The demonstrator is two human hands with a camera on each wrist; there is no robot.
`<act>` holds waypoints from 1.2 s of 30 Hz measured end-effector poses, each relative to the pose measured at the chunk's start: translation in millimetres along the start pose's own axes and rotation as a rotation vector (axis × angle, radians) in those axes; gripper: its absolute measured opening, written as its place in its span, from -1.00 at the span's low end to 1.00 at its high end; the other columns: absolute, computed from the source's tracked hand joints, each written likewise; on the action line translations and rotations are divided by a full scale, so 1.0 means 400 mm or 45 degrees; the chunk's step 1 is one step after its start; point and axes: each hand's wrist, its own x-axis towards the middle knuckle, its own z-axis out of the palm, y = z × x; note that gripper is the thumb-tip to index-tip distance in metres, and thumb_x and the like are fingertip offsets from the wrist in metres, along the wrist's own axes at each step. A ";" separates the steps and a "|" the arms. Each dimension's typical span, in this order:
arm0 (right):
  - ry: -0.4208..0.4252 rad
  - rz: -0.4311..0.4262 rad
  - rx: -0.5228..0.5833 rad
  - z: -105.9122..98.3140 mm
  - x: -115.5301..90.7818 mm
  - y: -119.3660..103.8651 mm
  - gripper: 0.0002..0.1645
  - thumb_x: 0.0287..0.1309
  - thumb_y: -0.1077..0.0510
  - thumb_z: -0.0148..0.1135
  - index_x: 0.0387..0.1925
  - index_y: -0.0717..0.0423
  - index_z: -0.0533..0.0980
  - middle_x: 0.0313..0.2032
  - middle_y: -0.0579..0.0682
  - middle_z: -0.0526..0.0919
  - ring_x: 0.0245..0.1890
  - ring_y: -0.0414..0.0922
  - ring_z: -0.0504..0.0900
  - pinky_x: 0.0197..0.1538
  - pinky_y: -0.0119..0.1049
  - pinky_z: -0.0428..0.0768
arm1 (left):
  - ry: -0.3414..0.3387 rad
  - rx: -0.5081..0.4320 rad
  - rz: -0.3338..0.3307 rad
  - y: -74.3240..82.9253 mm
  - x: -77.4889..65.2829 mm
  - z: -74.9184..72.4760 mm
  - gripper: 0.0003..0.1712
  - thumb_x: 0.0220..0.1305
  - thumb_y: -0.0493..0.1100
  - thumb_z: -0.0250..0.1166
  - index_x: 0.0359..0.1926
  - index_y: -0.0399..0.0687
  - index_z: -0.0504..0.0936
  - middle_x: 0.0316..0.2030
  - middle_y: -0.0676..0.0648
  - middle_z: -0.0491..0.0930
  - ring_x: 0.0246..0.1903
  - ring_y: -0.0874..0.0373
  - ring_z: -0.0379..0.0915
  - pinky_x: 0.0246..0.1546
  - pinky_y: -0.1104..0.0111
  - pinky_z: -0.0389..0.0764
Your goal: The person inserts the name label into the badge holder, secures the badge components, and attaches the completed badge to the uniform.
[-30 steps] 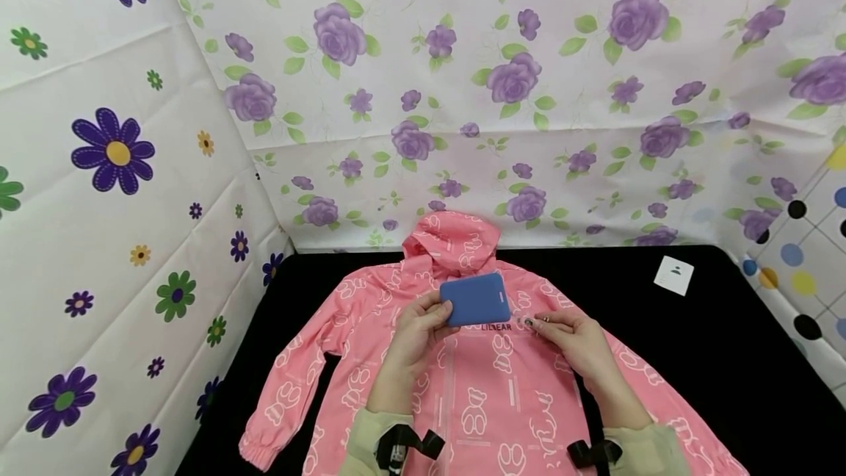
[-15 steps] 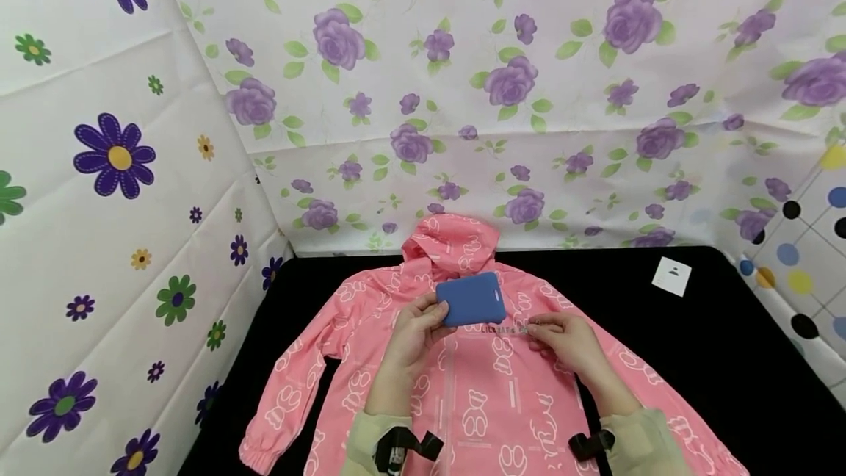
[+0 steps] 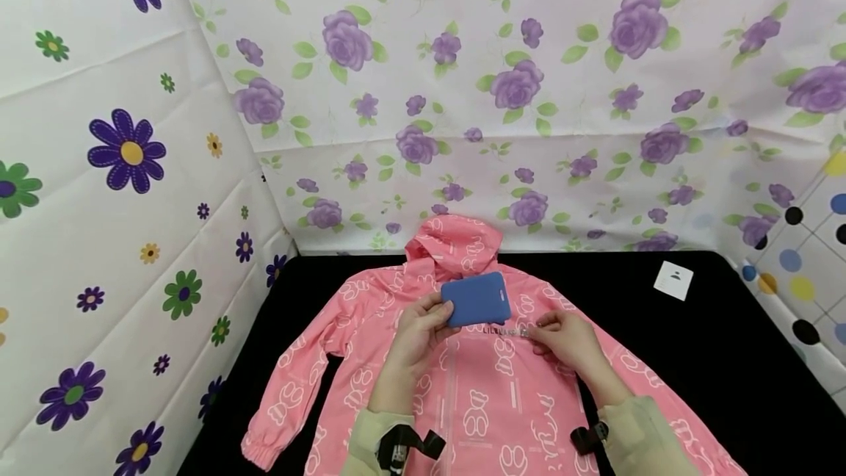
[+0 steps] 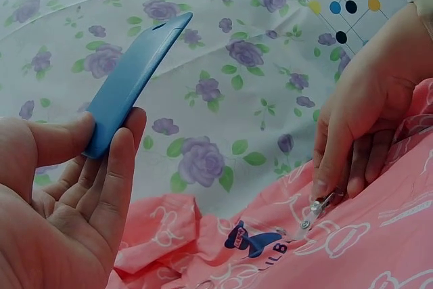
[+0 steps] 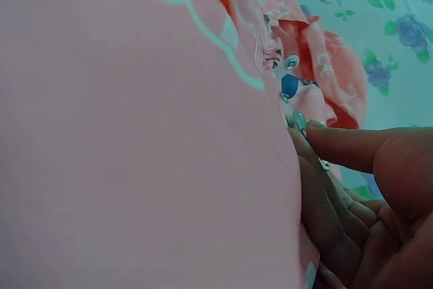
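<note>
A pink hooded jacket [image 3: 476, 388] with white bear outlines lies spread face up. My left hand [image 3: 416, 336] holds a blue card holder [image 3: 476, 298] between thumb and fingers, above the jacket's chest; in the left wrist view the holder [image 4: 135, 79] is seen nearly edge-on, slot end up. At the chest lettering, my right hand [image 3: 565, 340] pinches a small metal clip [image 4: 318, 206] with a clear snap strap [image 4: 302, 229]. The right wrist view shows the thumb and forefinger on the clip [image 5: 300, 121], close against the fabric. Whether its jaws bite the cloth cannot be told.
A white card [image 3: 674, 280] with a person icon lies on the black tabletop [image 3: 615, 270] at the back right. Flowered sheets [image 3: 423, 94] hang behind and at the left; a dotted sheet [image 3: 800, 270] closes the right side.
My right hand has shifted slightly left and down, bringing the clip onto the lettering. The left hand and the blue card holder have hardly moved.
</note>
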 end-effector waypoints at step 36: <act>-0.125 -0.052 0.351 -0.059 -0.089 0.001 -0.36 0.57 0.03 0.26 0.49 0.24 0.39 0.33 0.30 0.56 0.09 0.07 0.70 -0.05 -0.23 0.77 | -0.046 0.014 -0.018 -0.003 -0.005 0.018 -0.73 0.53 -0.39 0.18 0.17 -0.36 0.57 -0.26 0.00 0.78 -0.31 0.25 0.76 -0.20 0.43 0.77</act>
